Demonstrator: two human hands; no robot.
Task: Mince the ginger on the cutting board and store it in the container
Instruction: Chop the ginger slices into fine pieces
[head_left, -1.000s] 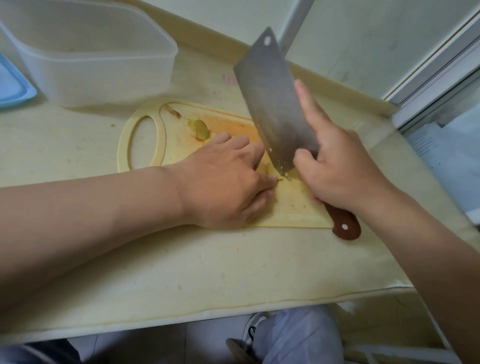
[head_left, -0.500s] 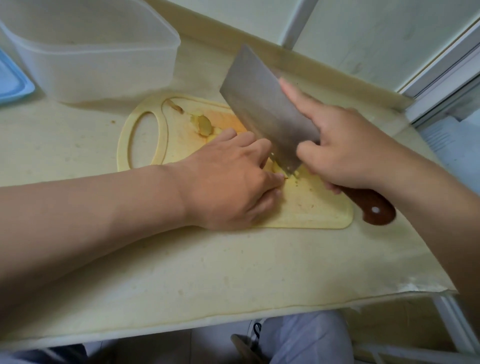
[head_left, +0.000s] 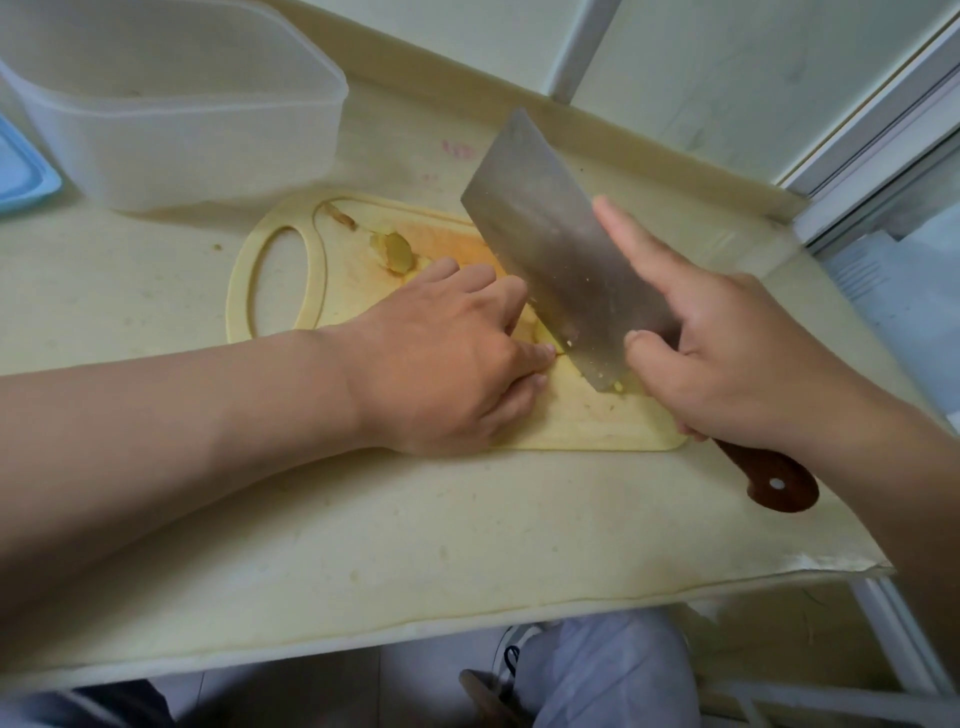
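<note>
At the far left edge, part of a light blue plastic lid (head_left: 21, 171) is seen lying on the pale yellow counter (head_left: 363, 545). Just beside it, a translucent white rectangular plastic container (head_left: 171, 119) is set upright; its contents cannot be made out.

In front of the container, a pale yellow plastic cutting board (head_left: 597, 421) with an oval handle hole is laid flat on the counter. Near the handle end, a small brown scrap (head_left: 340, 215) and a flat, dull yellow-green ginger slice (head_left: 397, 252) are left on an orange-stained patch of the board.

The left hand (head_left: 447, 358) is placed palm down on the middle of the board, its fingers curled and pressed onto the ginger (head_left: 543, 335). Only a moist, pale yellow sliver of it is shown, between the fingertips and the blade; the rest is hidden under the hand.

A broad rectangular steel cleaver (head_left: 566, 260) is held with its edge down on the board, right against the left fingertips. Tiny yellow ginger bits are stuck to its lower face and corner.

The cleaver is gripped by the right hand (head_left: 727, 353): the thumb is pressed on the flat of the blade, the index finger is stretched along its top, and the other fingers are wrapped round the brown wooden handle (head_left: 774, 480), whose riveted end juts out past the board's corner.
</note>
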